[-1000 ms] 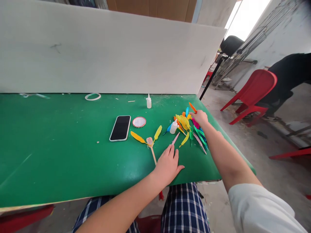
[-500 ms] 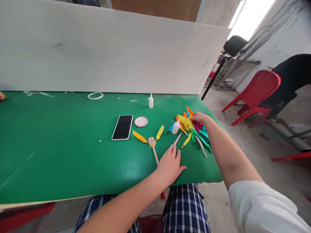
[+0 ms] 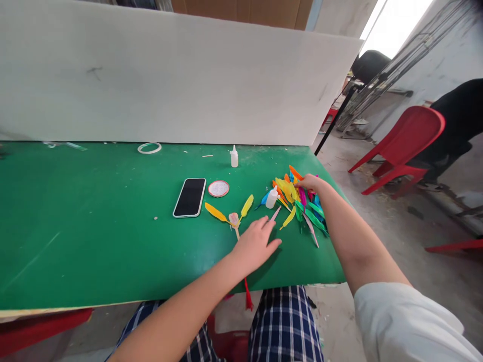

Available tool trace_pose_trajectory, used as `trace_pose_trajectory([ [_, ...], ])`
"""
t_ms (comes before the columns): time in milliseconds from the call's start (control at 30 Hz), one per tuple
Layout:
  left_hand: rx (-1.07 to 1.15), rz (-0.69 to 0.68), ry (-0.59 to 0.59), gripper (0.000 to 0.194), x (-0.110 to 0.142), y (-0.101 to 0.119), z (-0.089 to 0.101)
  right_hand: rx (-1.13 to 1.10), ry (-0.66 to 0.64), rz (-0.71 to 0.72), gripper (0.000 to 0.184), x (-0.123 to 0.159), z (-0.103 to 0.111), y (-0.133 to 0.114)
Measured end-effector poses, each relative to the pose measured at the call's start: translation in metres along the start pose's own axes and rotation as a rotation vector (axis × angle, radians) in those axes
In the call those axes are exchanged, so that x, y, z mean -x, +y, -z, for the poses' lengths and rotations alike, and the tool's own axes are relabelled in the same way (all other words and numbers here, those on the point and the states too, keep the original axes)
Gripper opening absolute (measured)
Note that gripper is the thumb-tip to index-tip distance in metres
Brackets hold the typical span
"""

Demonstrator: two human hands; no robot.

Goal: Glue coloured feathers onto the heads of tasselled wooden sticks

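My left hand [image 3: 256,244] is open above the table, fingers spread, palm down. It covers part of a thin wooden stick [image 3: 237,234] and is closest to a pale pink feather [image 3: 276,213]. At the stick's top is a small pinkish round piece [image 3: 233,218], with an orange-yellow feather [image 3: 216,212] and a yellow-green feather [image 3: 246,205] fanning out from it. A red tassel [image 3: 248,296] hangs below, over the table edge. My right hand [image 3: 312,183] reaches into a pile of coloured feathers [image 3: 289,188], its fingers bent together; what they pinch, if anything, is hidden.
A white glue bottle [image 3: 271,198] stands against the feathers, another glue bottle [image 3: 234,157] farther back. Left of centre are a phone [image 3: 189,197], a round red-rimmed disc [image 3: 218,188] and a tape ring [image 3: 149,148]. A white board [image 3: 181,85] borders the green table [image 3: 113,241].
My left hand has shifted left and up a little, and more of the red tassel shows. The right hand stays in the feather pile.
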State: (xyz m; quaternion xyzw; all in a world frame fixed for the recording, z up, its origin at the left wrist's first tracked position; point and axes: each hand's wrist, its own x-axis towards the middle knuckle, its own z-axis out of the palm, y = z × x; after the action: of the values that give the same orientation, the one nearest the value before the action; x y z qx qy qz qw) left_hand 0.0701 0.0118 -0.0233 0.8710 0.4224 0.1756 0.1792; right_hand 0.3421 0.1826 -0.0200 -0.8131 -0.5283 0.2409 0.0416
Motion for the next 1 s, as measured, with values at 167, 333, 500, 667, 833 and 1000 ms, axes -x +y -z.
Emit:
trace_pose_trajectory([
  [167,0.258,0.270,0.134,0.063,-0.059,-0.016,0.017,-0.092,0.036,0.034,0.019,0.001,-0.003,0.013],
  [333,0.338,0.271,0.165,0.029,-0.096,-0.018,0.006,-0.111,0.129,0.073,0.020,-0.001,0.007,0.021],
  [500,0.314,0.273,0.325,0.026,-0.107,-0.023,0.018,-0.041,0.147,0.099,0.022,-0.005,0.010,0.024],
  [667,0.240,0.354,0.312,0.023,-0.130,-0.045,0.027,0.066,0.118,0.084,0.030,-0.009,0.003,0.017],
  [833,0.196,0.389,0.240,0.021,-0.139,-0.057,0.018,0.102,0.064,0.065,0.022,-0.015,0.002,0.010],
  [1000,0.187,0.375,0.221,0.029,-0.139,-0.058,0.015,0.059,0.003,0.068,0.023,-0.008,0.002,0.015],
])
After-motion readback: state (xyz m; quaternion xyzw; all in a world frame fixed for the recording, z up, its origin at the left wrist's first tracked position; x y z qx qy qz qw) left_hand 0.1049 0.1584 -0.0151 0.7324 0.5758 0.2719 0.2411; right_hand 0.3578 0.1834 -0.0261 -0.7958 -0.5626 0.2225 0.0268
